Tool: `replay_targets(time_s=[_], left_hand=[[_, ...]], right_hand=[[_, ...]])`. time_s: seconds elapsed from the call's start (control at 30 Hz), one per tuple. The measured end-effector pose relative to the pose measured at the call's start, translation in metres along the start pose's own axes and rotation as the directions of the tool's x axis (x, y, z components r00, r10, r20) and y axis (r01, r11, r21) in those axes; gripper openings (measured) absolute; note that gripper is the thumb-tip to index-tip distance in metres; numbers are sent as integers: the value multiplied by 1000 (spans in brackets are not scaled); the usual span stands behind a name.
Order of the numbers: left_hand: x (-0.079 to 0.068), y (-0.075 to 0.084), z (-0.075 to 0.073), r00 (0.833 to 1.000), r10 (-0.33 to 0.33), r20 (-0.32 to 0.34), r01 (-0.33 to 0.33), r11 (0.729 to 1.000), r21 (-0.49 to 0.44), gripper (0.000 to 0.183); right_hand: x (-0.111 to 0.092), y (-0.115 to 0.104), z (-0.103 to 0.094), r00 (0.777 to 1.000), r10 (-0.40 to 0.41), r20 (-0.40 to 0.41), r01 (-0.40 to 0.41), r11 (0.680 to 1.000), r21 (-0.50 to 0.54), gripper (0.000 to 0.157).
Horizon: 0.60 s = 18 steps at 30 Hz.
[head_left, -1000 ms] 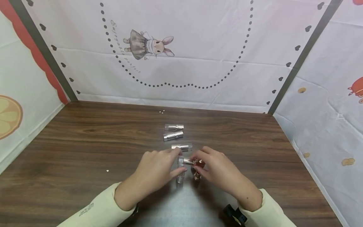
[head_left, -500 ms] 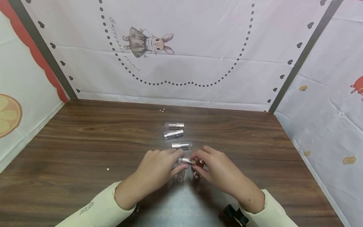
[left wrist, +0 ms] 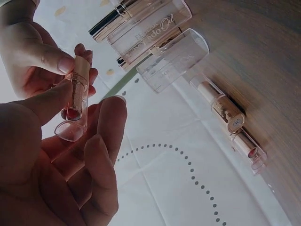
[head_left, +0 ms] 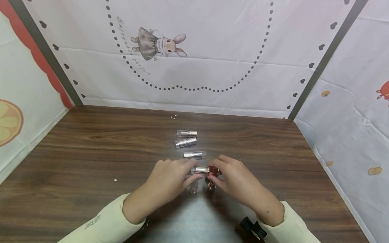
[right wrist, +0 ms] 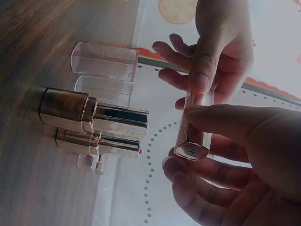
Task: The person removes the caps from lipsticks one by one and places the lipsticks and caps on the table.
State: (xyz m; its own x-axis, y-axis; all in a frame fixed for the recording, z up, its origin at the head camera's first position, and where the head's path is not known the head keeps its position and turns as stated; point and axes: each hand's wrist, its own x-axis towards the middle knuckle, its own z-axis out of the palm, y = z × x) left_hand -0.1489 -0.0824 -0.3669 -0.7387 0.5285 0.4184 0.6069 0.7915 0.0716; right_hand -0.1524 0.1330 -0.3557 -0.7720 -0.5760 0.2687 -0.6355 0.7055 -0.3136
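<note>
A lipstick (head_left: 201, 169) lies level between my two hands. My left hand (head_left: 173, 173) pinches its clear cap (left wrist: 71, 131), which is around the silver tube with a red tip inside. My right hand (head_left: 235, 173) pinches the reddish-gold base (right wrist: 193, 149) at the other end. Just below stand two uncapped lipsticks, a nearer one (right wrist: 66, 110) and another lipstick (right wrist: 70, 140), both upright with silver tubes bare. Beside them are two clear caps, one cap (right wrist: 104, 61) with lettering and a second cap (right wrist: 103, 89). My left fingers partly hide these in the head view.
Beyond my hands lie three capped lipsticks: a near one (head_left: 195, 155), a middle one (head_left: 186, 142) and a far one (head_left: 186, 133). White bits (head_left: 174, 117) lie near the back wall, and another white bit (head_left: 115, 180) to the left. Cloth walls (head_left: 194, 77) border the wooden table (head_left: 91, 152).
My left fingers have moved slightly right along the lipstick, toward my right hand. More of the lipstick's base shows at my right fingertips. The lying lipsticks stay put.
</note>
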Motion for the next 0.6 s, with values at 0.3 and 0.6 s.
replay_targets(time_s=[0.3,0.6], left_hand=[[0,0,0,1000,-11,-7,11,1000,8,29],[1,1,-1,1000,-23,8,23,1000,-16,29]], right_hand=[[0,-1,-2,1000,-4,-6,4,1000,-21,22],[-2,-1,-4,999,-8,-45,3,994,-112,25]])
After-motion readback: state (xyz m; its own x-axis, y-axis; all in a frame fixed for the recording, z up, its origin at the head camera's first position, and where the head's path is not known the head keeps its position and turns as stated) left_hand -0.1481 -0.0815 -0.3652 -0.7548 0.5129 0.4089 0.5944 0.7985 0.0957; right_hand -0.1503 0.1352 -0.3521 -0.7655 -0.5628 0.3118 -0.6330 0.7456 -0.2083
